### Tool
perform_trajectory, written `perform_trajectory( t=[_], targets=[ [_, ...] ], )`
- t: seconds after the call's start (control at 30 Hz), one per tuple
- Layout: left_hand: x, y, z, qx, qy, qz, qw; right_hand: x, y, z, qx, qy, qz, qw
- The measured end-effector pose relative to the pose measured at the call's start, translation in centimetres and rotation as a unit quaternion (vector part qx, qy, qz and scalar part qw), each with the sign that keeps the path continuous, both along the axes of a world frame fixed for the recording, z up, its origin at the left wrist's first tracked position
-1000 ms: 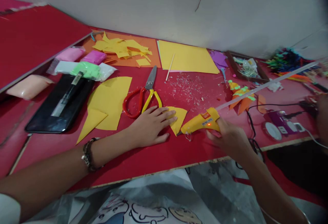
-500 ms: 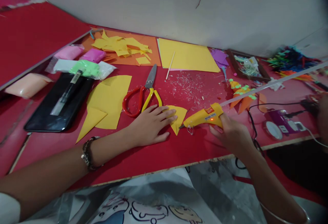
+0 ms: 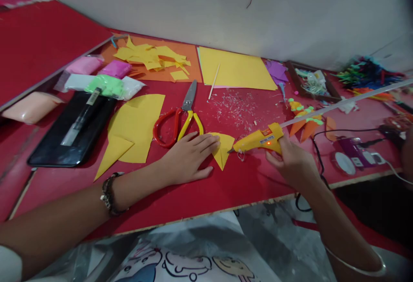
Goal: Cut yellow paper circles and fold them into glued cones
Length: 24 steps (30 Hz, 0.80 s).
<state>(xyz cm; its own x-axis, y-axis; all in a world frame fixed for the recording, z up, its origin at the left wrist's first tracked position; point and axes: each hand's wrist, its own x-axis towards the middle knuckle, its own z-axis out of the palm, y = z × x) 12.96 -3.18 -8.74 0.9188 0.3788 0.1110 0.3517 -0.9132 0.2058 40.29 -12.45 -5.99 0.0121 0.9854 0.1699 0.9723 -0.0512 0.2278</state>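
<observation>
My right hand (image 3: 292, 157) grips a yellow hot glue gun (image 3: 258, 140) with its small orange light lit. A long clear glue stick (image 3: 348, 102) sticks out of its back end. The gun's nozzle is at the right edge of a folded yellow paper piece (image 3: 223, 150) that tapers to a point. Flat on that paper's left side lies my left hand (image 3: 189, 159), fingers stretched out. Just behind the left hand are scissors (image 3: 183, 116) with one red and one yellow handle. Larger yellow paper pieces (image 3: 138, 122) rest to the left.
A black tablet-like slab (image 3: 87, 144) with a pen on it and packets of soft clay (image 3: 106, 85) lie left. Yellow sheets (image 3: 238, 69) and paper scraps (image 3: 148, 56) are at the back. Carrot-shaped crafts (image 3: 306, 120), a tray (image 3: 311, 86) and a purple socket block (image 3: 358, 153) stand right.
The glue gun's nozzle has moved up along the right edge of the folded yellow paper, away from its pointed tip. My left hand stays on the paper.
</observation>
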Motion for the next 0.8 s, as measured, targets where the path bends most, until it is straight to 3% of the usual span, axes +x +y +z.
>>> perform_trajectory(
  t=[0.8],
  targets=[
    [0.0, 0.0, 0.1, -0.008, -0.006, 0.004, 1.000, 0.2, 1.4, 0.8, 0.005, -0.009, -0.035, 0.999]
  ],
)
